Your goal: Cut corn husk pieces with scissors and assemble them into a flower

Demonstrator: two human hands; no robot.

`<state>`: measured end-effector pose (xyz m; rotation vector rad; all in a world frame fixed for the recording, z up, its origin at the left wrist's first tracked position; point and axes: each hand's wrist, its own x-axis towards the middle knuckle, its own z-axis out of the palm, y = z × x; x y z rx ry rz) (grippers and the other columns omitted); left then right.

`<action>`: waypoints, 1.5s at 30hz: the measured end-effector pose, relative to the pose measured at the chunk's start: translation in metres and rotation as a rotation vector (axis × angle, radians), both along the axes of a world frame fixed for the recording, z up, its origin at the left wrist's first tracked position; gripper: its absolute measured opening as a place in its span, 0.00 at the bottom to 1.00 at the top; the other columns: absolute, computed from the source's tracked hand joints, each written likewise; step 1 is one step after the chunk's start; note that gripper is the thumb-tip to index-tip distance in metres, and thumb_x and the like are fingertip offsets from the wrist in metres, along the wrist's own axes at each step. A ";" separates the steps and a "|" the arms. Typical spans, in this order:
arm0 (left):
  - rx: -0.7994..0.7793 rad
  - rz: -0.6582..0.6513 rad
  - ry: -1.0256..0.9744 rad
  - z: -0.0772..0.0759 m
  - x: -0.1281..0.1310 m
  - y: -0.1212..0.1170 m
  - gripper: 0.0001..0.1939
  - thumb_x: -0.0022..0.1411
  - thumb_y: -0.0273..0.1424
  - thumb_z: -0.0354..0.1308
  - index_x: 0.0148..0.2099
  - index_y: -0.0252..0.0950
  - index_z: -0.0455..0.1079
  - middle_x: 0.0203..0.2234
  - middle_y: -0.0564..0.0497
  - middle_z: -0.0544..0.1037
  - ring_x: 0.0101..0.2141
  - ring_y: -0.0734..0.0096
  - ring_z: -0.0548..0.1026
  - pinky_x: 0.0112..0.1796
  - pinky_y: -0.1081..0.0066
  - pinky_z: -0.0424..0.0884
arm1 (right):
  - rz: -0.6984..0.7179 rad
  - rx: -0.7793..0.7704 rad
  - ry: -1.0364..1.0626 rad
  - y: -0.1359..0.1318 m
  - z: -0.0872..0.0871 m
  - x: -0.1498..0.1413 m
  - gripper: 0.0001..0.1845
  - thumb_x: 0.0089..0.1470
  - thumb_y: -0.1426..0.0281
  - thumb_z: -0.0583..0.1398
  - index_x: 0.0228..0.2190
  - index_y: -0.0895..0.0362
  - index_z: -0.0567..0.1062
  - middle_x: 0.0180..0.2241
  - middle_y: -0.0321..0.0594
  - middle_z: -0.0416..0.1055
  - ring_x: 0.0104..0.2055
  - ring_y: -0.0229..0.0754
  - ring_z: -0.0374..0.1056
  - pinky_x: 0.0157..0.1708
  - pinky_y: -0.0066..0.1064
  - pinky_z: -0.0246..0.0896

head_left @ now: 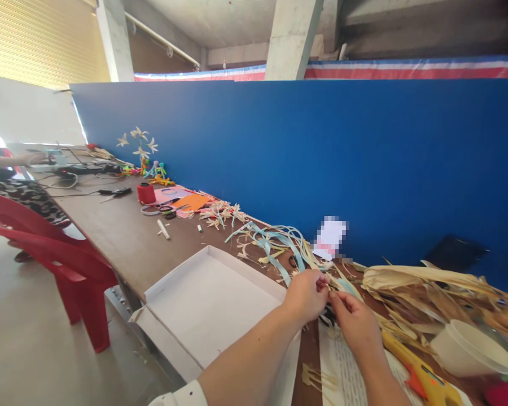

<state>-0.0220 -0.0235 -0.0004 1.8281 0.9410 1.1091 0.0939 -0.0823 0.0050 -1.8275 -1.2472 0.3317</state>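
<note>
My left hand [308, 294] and my right hand [356, 322] are close together above the table, fingertips pinched almost against each other. Whatever lies between the fingers is too small to name. Just beyond them, light-blue and cream strips [281, 243] sprawl in a tangle, with a dark scissor handle [294, 261] partly showing. Dried corn husks [440, 287] are heaped to the right of my right hand. Under my left forearm is a shallow white box [220, 299]. Below my right hand, a printed sheet [342, 361] is partly covered by my arm.
A yellow glue gun [427, 372] and a white tub [474, 348] stand at the right. Farther left are scissors [171, 212], a red thread spool [146, 193], orange paper [190, 202] and husk flowers [139, 142]. A blue partition [322, 152] backs the table; a red chair [68, 254] and another person's arm [4, 162] are left.
</note>
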 end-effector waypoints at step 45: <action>-0.699 0.018 -0.581 0.026 -0.002 0.005 0.07 0.51 0.30 0.59 0.27 0.32 0.65 0.19 0.53 0.71 0.18 0.81 0.65 0.19 0.81 0.60 | 0.015 0.118 0.909 0.000 -0.015 -0.014 0.20 0.40 0.58 0.68 0.34 0.57 0.77 0.16 0.27 0.55 0.17 0.27 0.44 0.14 0.21 0.41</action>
